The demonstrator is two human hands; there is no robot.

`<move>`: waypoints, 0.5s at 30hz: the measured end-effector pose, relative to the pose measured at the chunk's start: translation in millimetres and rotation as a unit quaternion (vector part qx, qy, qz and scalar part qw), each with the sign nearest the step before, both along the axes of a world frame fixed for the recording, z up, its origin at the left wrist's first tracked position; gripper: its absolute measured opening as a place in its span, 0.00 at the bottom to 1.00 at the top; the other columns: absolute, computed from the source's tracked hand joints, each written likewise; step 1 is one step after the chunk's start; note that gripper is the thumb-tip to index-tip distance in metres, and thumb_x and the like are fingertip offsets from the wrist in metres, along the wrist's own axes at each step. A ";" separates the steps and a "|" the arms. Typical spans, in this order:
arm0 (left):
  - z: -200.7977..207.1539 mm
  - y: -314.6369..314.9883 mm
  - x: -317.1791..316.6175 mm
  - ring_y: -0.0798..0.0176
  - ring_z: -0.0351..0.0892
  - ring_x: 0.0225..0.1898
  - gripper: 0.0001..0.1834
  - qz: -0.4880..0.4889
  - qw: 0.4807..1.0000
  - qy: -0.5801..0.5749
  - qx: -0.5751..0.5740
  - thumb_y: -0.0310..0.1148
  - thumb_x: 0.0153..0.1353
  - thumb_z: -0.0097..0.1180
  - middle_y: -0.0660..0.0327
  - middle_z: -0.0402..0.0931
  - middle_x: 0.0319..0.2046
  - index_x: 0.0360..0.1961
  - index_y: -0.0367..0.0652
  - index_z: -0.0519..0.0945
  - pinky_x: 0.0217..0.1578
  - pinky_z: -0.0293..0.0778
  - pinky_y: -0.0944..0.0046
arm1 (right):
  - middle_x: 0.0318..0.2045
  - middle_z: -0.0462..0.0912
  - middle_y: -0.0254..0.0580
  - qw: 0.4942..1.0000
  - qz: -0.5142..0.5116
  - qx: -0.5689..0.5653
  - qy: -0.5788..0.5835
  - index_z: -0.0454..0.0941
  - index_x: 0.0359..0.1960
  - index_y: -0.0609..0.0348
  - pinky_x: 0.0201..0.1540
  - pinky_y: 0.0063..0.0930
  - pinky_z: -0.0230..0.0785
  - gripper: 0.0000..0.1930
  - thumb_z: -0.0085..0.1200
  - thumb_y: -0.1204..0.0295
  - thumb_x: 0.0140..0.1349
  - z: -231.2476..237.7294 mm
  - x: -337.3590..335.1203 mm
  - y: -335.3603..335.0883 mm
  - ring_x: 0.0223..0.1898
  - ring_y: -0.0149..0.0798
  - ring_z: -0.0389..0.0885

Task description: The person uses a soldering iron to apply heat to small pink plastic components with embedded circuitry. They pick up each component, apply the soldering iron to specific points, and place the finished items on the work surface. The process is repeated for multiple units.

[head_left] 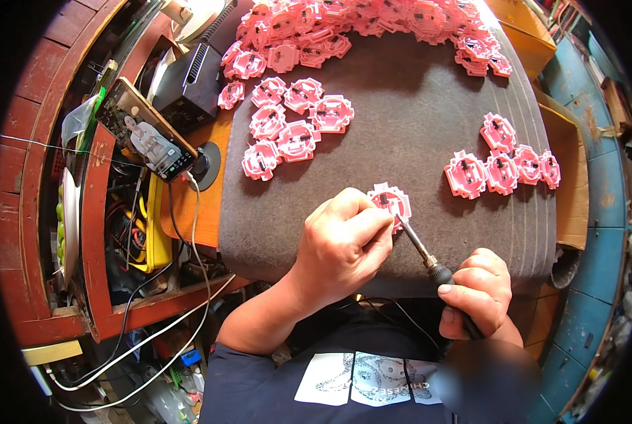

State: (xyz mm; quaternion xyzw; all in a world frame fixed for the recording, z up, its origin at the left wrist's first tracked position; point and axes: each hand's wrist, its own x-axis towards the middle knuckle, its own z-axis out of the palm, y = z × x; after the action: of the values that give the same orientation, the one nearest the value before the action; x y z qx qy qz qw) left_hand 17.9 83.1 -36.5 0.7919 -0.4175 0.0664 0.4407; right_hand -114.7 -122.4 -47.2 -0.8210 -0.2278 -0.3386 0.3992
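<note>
My right hand [480, 293] grips a soldering iron [439, 274] by its dark handle. The metal tip points up and left onto a pink plastic part [389, 199] lying flat near the front edge of the grey mat. Beside that part, my left hand [345, 237] is closed in a pinch close to the iron's tip. What its fingertips hold, if anything, is too small to make out. The left hand covers some of the part's lower left side. Small dark and white pieces show inside the pink part.
Several similar pink parts [298, 139] lie to the left, another group [501, 172] to the right. A large pile [294, 32] covers the mat's far end. A phone [148, 131] stands on a holder at the left, with cables trailing down. A cardboard box [563, 162] borders the right.
</note>
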 end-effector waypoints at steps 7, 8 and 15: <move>-0.4 0.5 0.6 0.59 0.82 0.28 0.09 -0.008 1.000 0.007 0.003 0.20 0.54 0.72 0.57 0.80 0.31 0.37 0.39 0.88 0.29 0.77 0.61 | 0.22 0.76 0.36 1.000 -0.007 -0.014 0.020 0.81 0.43 0.57 0.23 0.34 0.59 0.10 0.60 0.70 0.61 -0.2 -4.6 -1.0 0.19 0.38 0.71; -0.6 0.4 0.6 0.59 0.82 0.28 0.10 -0.007 1.000 0.005 0.002 0.20 0.54 0.72 0.57 0.80 0.31 0.37 0.39 0.88 0.29 0.78 0.61 | 0.20 0.74 0.35 1.000 -0.007 -0.006 0.009 0.81 0.41 0.57 0.22 0.33 0.57 0.09 0.60 0.71 0.59 -0.7 -1.3 0.7 0.18 0.37 0.69; 0.4 1.5 0.8 0.58 0.82 0.28 0.10 -0.008 1.000 0.003 0.007 0.20 0.54 0.72 0.57 0.80 0.32 0.37 0.39 0.87 0.29 0.78 0.61 | 0.19 0.73 0.34 1.000 -0.011 -0.005 -0.006 0.82 0.40 0.57 0.22 0.33 0.54 0.09 0.61 0.72 0.57 0.0 0.3 2.3 0.17 0.35 0.66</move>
State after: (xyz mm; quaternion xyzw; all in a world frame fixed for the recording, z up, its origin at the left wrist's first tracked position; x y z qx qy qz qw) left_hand 18.7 84.6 -36.1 0.7916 -0.4231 0.0574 0.4371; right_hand -114.3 -120.1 -47.2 -0.8230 -0.2232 -0.3470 0.3904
